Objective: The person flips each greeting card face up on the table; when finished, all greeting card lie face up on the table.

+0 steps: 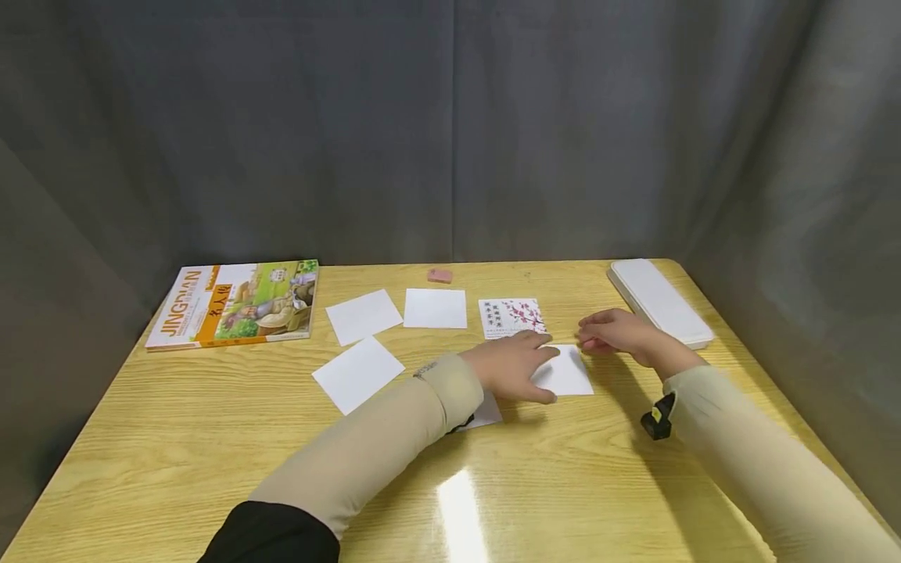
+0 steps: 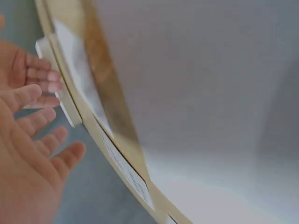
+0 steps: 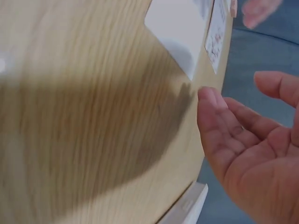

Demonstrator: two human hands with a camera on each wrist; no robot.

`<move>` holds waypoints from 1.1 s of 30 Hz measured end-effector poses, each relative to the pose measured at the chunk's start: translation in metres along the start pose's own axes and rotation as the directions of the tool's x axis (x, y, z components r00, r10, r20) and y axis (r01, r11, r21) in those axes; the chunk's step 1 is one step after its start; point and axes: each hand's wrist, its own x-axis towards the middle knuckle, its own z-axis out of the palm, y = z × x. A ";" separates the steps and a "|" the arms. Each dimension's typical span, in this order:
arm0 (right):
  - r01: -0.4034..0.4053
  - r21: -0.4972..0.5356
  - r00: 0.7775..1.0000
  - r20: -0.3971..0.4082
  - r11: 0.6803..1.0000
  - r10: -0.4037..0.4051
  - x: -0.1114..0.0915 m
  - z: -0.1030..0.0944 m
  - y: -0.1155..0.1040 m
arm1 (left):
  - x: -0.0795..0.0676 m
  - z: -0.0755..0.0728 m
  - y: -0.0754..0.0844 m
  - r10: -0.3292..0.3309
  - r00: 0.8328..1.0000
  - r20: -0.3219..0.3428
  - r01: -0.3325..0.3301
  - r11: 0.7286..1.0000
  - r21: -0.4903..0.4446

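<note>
My left hand (image 1: 510,366) hovers with its fingers spread, overlapping a blank white card (image 1: 572,373) in the head view. Nothing is in its grasp; the left wrist view shows the same spread fingers. To the right of that card, my right hand (image 1: 618,333) is held above the table, fingers loosely bent and empty. Its fingers (image 3: 212,116) come near the white card's corner in the right wrist view. A card printed with red blossoms and characters (image 1: 512,315) lies just behind the left hand. Under the left wrist, another white card (image 1: 487,413) is partly hidden.
Several blank white cards, such as one white card (image 1: 435,308), lie left of the printed card. A pink eraser (image 1: 439,276) sits behind them. Magazines (image 1: 235,306) are at the back left, and a white case (image 1: 660,301) is at the back right of the wooden table (image 1: 176,438).
</note>
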 end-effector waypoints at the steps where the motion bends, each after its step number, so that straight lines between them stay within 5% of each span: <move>1: 0.004 0.001 1.000 0.012 1.000 -0.004 -0.004 -0.002 0.002 | -0.002 0.002 0.004 0.021 1.000 0.021 -0.022 0.999 0.035; 9: 0.006 0.110 0.996 0.084 0.994 -0.015 -0.019 -0.001 0.015 | -0.018 0.010 0.020 0.048 0.984 0.174 -0.089 0.967 0.239; 16: -0.010 0.211 0.997 0.073 0.977 -0.005 -0.022 0.012 0.014 | -0.017 0.016 0.025 -0.017 0.974 0.226 -0.029 0.980 0.198; 24: -0.049 0.191 0.998 0.034 0.980 0.043 -0.019 0.017 0.011 | -0.014 0.018 0.028 -0.025 0.974 0.227 -0.014 0.986 0.166; 33: -0.070 0.400 0.998 0.033 0.914 0.062 -0.010 0.019 0.022 | -0.015 0.012 0.025 -0.017 0.972 0.235 0.013 1.000 0.017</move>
